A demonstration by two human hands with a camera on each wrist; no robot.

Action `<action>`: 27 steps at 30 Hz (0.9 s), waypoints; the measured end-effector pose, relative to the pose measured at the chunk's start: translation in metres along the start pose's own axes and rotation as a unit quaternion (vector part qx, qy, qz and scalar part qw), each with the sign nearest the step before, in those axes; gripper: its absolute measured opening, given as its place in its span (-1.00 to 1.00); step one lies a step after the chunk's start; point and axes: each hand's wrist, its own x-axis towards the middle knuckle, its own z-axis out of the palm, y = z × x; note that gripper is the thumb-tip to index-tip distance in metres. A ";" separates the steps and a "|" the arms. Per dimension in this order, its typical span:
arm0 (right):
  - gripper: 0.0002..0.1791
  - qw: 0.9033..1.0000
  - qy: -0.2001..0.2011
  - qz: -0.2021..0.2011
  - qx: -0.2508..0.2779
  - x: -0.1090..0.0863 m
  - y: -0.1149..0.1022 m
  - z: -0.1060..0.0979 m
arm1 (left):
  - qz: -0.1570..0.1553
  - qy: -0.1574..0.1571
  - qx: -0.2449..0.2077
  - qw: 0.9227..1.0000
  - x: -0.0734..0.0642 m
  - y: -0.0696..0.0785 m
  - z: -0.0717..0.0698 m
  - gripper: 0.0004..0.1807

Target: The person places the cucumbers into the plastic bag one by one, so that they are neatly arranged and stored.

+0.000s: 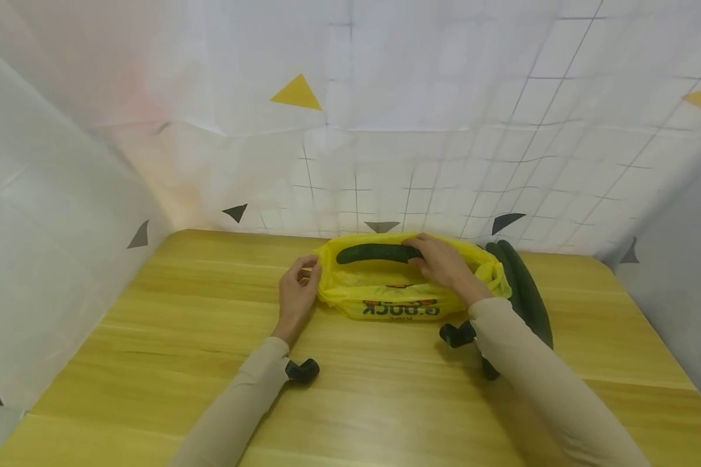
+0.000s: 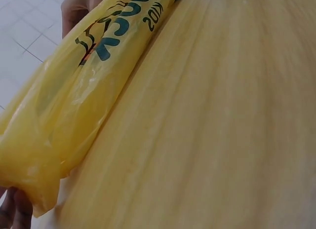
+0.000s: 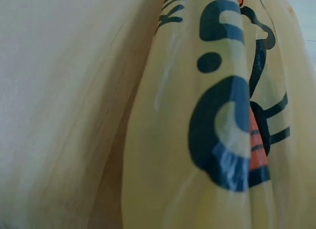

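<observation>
Dark green cucumber (image 1: pixel 380 253), gripped near its right end by the right hand (image 1: pixel 442 261), whose fingers reach over it from above. The cucumber runs left to right within the mouth of the yellow plastic bag (image 1: pixel 350 299), close to the far wall. Whether it rests on the bag's floor or is held just above cannot be told.

Left hand (image 1: pixel 296 292): thumb and fingers curled, pinching the bag's rim at its left end. The mouth is spread wide; dark lettering covers the near wall.

Step in hand, as judged: placement of the cucumber inside the bag while the left hand steadies the rim. The next move would call for setting the cucumber down fully, then releasing it without dragging the thin film, with the left end supported.

To the right, at least two further cucumbers (image 1: pixel 536 305) lie side by side on the wooden table (image 1: pixel 181 324), just beside the bag's right end and partly hidden by the right sleeve (image 1: pixel 537 376). Reaching them would require the right hand to clear the rim first. Beyond the table's far edge hangs a white sheet (image 1: pixel 257 155)
</observation>
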 end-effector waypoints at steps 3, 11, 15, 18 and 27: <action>-0.55 1.000 -0.003 0.005 -0.002 0.001 0.000 0.001 | -0.005 -0.001 -0.003 1.000 0.000 0.001 0.001 -0.74; -0.55 0.999 -0.018 0.028 -0.004 0.002 0.000 0.006 | -0.003 0.002 0.000 1.000 0.000 -0.009 0.005 -0.77; -0.54 0.999 -0.022 0.033 -0.002 0.004 0.001 0.008 | -0.002 -0.001 -0.001 1.000 0.000 -0.007 0.004 -0.76; -0.55 0.999 -0.026 0.036 0.003 0.005 0.000 0.008 | -0.007 -0.004 0.001 1.000 0.000 -0.005 0.004 -0.76; -0.54 0.997 -0.047 0.065 0.015 0.012 -0.001 0.010 | -0.015 -0.016 -0.006 1.000 0.001 0.001 0.000 -0.75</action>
